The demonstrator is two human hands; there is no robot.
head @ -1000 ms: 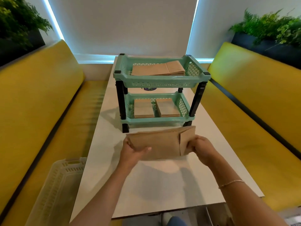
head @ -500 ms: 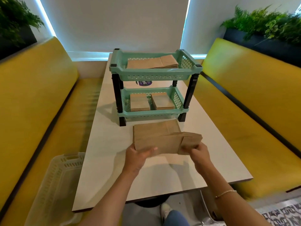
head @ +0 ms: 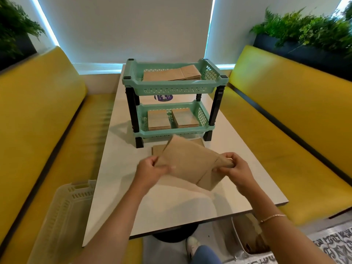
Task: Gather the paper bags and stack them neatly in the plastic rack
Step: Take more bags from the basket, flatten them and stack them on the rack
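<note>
Lifted and tilted since half a second ago, one paper bag (head: 187, 164) now hangs above the white worktop (head: 171, 202), leaving other bags (head: 157, 149) flat beneath, just before the green two-tier rack (head: 174, 88) that holds stacked bags. Left hand (head: 150, 169) fingers curl around its left edge; right hand (head: 233, 167) fingers pinch its right end.

Paper bags (head: 188, 164) plain kraft brown; rack (head: 174, 88) mint green with triangular lattice walls, black posts (head: 131, 107). Table (head: 118, 168) off-white; benches (head: 297, 115) mustard yellow; crate (head: 62, 216) pale cream, slotted; round sticker (head: 163, 97) purple. Plants (head: 308, 27) green in dark planters; floor (head: 335, 242) grey-and-white ornamental pattern; bracelet (head: 272, 218) gold
</note>
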